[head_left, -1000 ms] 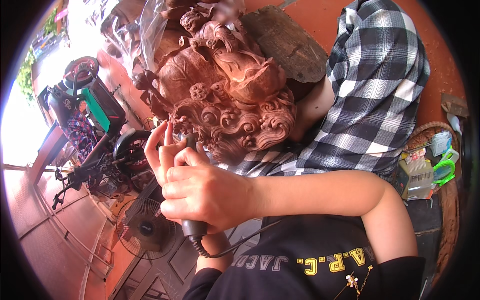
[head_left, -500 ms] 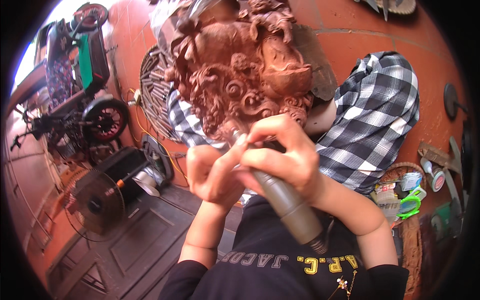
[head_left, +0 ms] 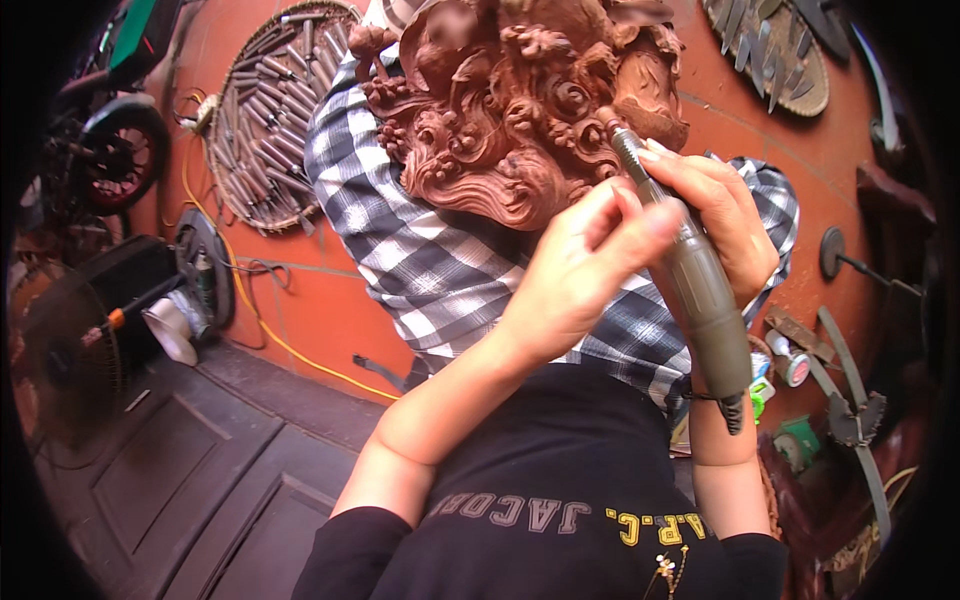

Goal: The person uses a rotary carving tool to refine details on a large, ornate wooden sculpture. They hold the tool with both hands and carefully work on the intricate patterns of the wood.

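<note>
My right hand (head_left: 728,215) grips a dark olive-grey rotary tool handpiece (head_left: 703,310), its fingers wrapped around the upper part. The threaded front end points up and left. Its small reddish-brown tip (head_left: 607,117) is at the right side of a reddish-brown wood carving (head_left: 505,150); I cannot tell whether it touches. The carving, full of curls and flowing ridges, stands before my checked-cloth legs. My left hand (head_left: 590,260) is beside the handpiece, its thumb blurred and overlapping the tool. Those fingers are partly bent and spread, with nothing visible in them.
A round basket (head_left: 232,85) of metal chisels lies left of the carving. Another basket (head_left: 822,98) with blades is at the far right. A yellow cord (head_left: 285,340) crosses the floor near a fan (head_left: 75,345) and a dark panelled board (head_left: 200,460). Metal tools (head_left: 850,425) lie at right.
My right hand and the handpiece have moved right and forward on the carving. My left hand has come off the handpiece's front end. The view has shifted, showing more of the chisel basket.
</note>
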The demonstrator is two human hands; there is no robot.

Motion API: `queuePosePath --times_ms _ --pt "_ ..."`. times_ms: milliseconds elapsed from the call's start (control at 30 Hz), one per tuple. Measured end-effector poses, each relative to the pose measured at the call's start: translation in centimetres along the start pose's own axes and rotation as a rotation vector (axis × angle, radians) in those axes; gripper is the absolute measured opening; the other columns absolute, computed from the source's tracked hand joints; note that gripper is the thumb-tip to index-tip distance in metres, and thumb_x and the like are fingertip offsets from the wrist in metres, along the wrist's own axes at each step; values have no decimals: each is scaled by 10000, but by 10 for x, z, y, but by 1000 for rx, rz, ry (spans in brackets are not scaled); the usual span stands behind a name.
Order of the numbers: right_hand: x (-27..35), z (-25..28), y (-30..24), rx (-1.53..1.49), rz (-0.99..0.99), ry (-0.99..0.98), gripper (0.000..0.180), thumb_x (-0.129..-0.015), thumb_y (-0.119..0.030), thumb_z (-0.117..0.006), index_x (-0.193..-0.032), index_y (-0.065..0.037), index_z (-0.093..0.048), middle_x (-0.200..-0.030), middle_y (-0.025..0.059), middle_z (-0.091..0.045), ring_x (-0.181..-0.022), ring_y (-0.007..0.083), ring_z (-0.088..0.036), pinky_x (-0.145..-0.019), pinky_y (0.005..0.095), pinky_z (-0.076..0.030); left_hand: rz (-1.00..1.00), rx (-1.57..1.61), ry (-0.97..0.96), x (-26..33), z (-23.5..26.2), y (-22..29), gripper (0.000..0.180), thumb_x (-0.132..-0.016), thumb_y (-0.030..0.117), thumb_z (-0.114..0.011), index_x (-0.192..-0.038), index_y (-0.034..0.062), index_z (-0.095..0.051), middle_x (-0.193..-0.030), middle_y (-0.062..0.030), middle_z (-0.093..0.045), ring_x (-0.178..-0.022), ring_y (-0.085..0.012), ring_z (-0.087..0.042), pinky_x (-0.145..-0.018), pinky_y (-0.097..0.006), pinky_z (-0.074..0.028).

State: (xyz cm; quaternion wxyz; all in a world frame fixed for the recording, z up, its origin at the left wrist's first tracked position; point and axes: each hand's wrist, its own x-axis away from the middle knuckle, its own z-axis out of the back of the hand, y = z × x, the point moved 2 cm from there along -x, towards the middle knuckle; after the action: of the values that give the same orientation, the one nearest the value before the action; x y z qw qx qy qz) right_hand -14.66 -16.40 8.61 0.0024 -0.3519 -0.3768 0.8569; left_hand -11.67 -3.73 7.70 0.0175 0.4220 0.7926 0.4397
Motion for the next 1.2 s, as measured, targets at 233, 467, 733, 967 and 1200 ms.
queuePosePath --times_ms 233,467,733,967,1200 --pt "-22 -10 -3 239 111 -159 329 -733 10 -740 -1062 3 -728 -969 137 -735 -887 239 -722 -776 322 -589 16 452 -135 -28 2 -5 321 -1074 342 -472 -1246 80 -540 -1088 -6 -600 -986 -87 -566 -881 -291 -477" --pt "-27 -25 -7 371 242 -255 332 -742 1 -752 -1071 -36 -744 -988 111 -722 -887 223 -723 -773 304 -586 -16 726 -166 -33 15 -13 321 -1087 312 -433 -1280 86 -555 -1141 -15 -615 -1040 -109 -584 -934 -318 -471" --pt "-29 -31 -14 413 293 -332 334 -741 11 -758 -1073 -25 -752 -997 131 -720 -909 233 -730 -794 311 -588 -83 974 -155 -31 11 -19 339 -1096 273 -394 -1337 72 -523 -1249 -32 -583 -1190 -125 -535 -1056 -323 -408" --pt "-39 -36 -24 466 346 -357 325 -731 34 -742 -1053 -12 -757 -1010 141 -723 -912 235 -729 -799 314 -589 -106 1114 -199 -32 10 -12 346 -1099 268 -373 -1334 61 -520 -1272 -42 -589 -1200 -131 -541 -1068 -316 -409" --pt "-46 -38 -35 558 284 -509 332 -726 32 -739 -1052 -30 -754 -974 117 -718 -894 223 -729 -774 306 -592 -31 1289 -228 -30 9 -14 367 -1096 308 -374 -1331 72 -527 -1255 -42 -607 -1186 -152 -565 -1067 -336 -419"
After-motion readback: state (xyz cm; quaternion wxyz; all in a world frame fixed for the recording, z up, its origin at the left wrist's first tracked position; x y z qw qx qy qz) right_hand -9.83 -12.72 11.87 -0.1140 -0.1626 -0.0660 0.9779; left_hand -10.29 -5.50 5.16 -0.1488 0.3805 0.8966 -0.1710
